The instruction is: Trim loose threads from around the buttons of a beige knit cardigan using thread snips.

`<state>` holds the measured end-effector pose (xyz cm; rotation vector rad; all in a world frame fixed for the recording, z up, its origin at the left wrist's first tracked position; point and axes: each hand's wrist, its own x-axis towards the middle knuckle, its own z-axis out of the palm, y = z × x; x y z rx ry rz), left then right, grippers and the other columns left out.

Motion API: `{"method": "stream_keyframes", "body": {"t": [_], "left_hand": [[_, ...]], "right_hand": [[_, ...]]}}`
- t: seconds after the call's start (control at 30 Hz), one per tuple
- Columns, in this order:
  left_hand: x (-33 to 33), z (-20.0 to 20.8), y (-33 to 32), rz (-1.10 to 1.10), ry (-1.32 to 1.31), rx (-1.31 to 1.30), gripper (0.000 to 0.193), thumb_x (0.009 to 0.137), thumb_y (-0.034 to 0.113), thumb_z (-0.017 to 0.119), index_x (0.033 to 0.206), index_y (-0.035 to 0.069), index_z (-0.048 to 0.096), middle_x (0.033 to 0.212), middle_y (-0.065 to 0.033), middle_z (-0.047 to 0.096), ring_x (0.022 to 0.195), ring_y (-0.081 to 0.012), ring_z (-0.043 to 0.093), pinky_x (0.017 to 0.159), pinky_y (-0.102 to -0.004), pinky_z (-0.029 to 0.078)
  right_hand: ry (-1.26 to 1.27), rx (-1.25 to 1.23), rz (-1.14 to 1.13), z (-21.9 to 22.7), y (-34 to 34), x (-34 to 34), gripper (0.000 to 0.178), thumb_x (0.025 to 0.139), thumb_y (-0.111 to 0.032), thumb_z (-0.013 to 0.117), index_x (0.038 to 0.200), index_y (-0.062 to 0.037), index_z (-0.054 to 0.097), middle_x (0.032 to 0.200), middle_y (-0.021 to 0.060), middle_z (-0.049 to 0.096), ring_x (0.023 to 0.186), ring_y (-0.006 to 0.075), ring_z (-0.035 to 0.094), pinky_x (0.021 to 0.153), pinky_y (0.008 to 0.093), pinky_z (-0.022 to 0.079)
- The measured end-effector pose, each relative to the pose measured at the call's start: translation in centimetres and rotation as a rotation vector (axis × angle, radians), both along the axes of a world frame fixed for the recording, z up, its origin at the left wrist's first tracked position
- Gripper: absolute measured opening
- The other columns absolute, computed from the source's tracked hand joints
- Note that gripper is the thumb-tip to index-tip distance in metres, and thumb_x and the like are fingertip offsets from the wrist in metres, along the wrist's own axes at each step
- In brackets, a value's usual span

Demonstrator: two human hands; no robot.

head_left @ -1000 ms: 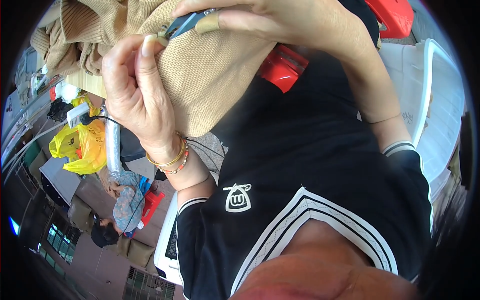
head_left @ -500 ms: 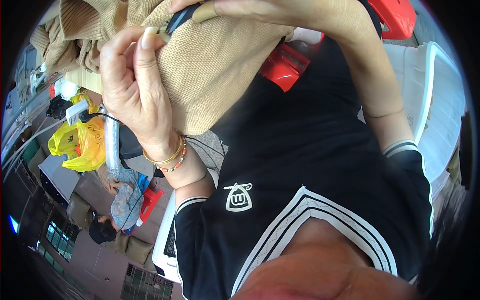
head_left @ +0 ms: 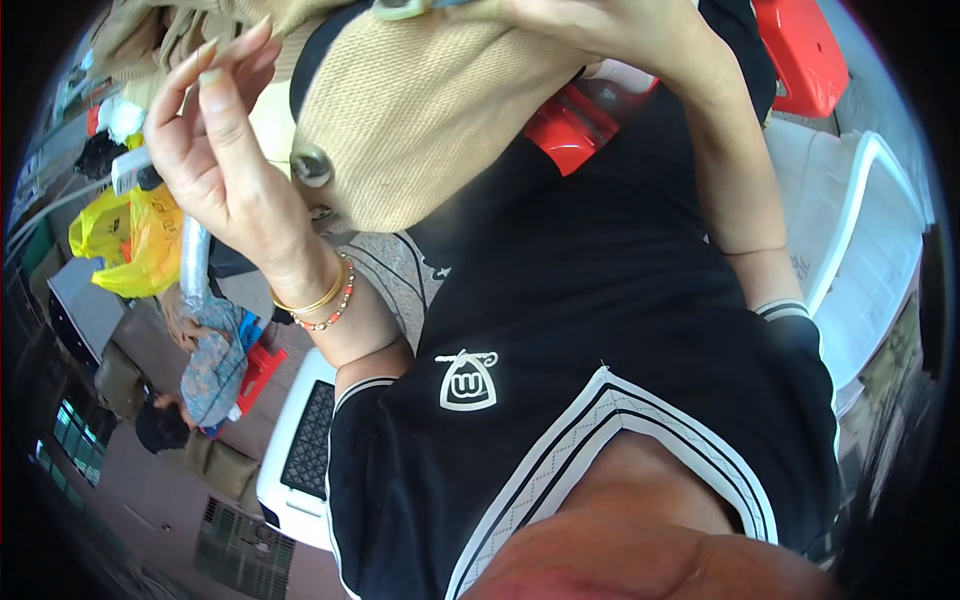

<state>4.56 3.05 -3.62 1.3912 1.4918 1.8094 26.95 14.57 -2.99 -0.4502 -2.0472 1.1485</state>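
Observation:
A beige knitted garment (head_left: 430,130) hangs across the top of the view, with a dark round button (head_left: 312,166) near its left edge and part of another just below. My right hand (head_left: 560,22) grips the knit at the upper edge, and a pale greenish cover sits on one fingertip. The frame cuts off part of that hand. My left hand (head_left: 225,150), with bracelets at the wrist, is raised beside the garment, apart from the button. Its thumb and forefinger come close together; whatever they pinch is too fine to make out.
More beige knitwear (head_left: 130,40) lies at the upper left. Yellow plastic bags (head_left: 140,240) sit at the left, near a seated person (head_left: 210,375) on a red stool. A white translucent bin (head_left: 850,240) and red plastic seat (head_left: 800,60) stand at the right; cables (head_left: 405,270) run below the garment.
My left hand has left the garment's edge and moved outward to the left. The button now shows where that hand covered the knit. My right hand still holds the garment, slightly higher in view.

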Motion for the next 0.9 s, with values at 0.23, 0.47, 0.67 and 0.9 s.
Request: {"method": "stream_keyframes", "body": {"t": [0.23,0.47,0.67,0.9], "left_hand": [[-1.8,-1.1,-4.9,0.035,0.237,-0.224,0.033,0.105,0.022,0.047,0.120,-0.006,0.058,0.113,-0.0205,0.067,0.103,-0.0255,0.067,0.095,-0.0378,0.051],[-0.2,0.8,-5.0,-0.031,0.350,-0.130,0.031,0.088,0.015,0.071,0.116,0.000,0.070,0.116,-0.0125,0.064,0.111,-0.0215,0.058,0.097,-0.0339,0.044],[1.1,1.1,-4.4,-0.013,0.590,-0.163,0.044,0.064,0.015,0.091,0.106,0.011,0.078,0.115,-0.0086,0.060,0.106,-0.0206,0.057,0.093,-0.0329,0.047],[0.3,-0.2,-4.5,-0.019,0.466,-0.091,0.033,0.069,0.009,0.086,0.102,0.010,0.079,0.117,-0.0103,0.061,0.111,-0.0208,0.057,0.096,-0.0344,0.045]], "right_hand": [[-0.129,0.470,-0.200,0.4,1.8,1.5,0.011,0.083,-0.005,0.072,0.091,-0.0005,0.066,0.075,0.0053,0.055,0.068,0.0165,0.054,0.061,0.0281,0.042],[-0.196,0.519,-0.360,-0.7,2.2,1.6,0.014,0.082,-0.008,0.069,0.092,0.0006,0.064,0.077,0.0097,0.056,0.070,0.0222,0.056,0.067,0.0329,0.044],[-0.170,0.483,-0.340,-0.6,1.0,1.6,0.014,0.079,-0.005,0.069,0.092,0.0005,0.064,0.076,0.0103,0.056,0.071,0.0223,0.056,0.066,0.0328,0.044],[-0.087,0.157,-0.288,2.3,-2.7,0.2,0.036,0.079,-0.006,0.077,0.112,0.0002,0.064,0.093,0.0064,0.062,0.079,0.0144,0.059,0.071,0.0266,0.049]]}}
